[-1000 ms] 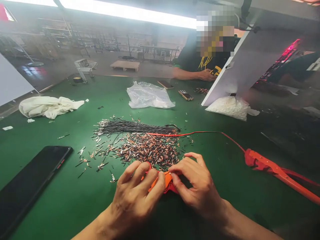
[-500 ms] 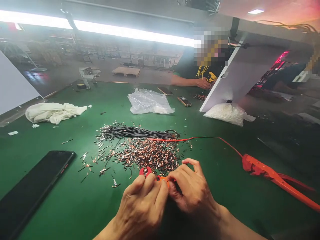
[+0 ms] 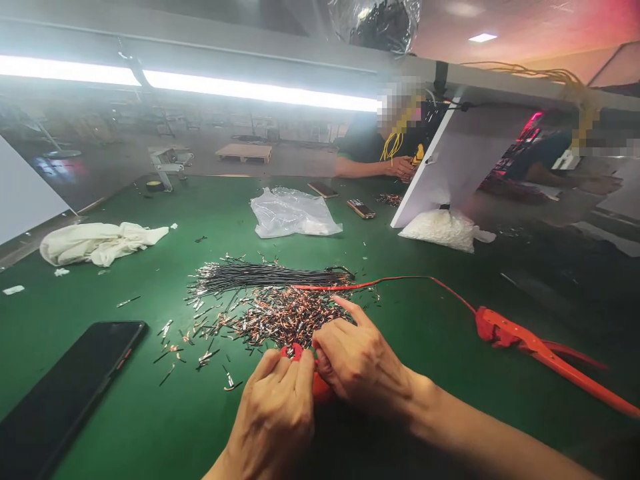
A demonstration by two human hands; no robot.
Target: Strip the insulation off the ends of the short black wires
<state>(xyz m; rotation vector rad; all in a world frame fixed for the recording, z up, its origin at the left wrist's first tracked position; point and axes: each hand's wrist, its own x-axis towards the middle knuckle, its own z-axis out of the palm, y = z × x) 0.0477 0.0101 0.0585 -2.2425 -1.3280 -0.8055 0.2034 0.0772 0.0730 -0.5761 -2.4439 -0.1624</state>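
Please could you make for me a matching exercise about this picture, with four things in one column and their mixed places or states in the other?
Things:
1. left hand
2. black wire bundle
3. large phone
4. pale fabric

Places or states:
A. dark screen facing up
B. gripping a red-orange object
C. crumpled into folds
D. just beyond the pile of short pieces

Pairs: 1-B, 2-D, 3-A, 4-C

I get harsh glare from a white tube light (image 3: pixel 260 91) above the tabletop (image 3: pixel 415 333); everything beyond looks hazy, lower right dim.
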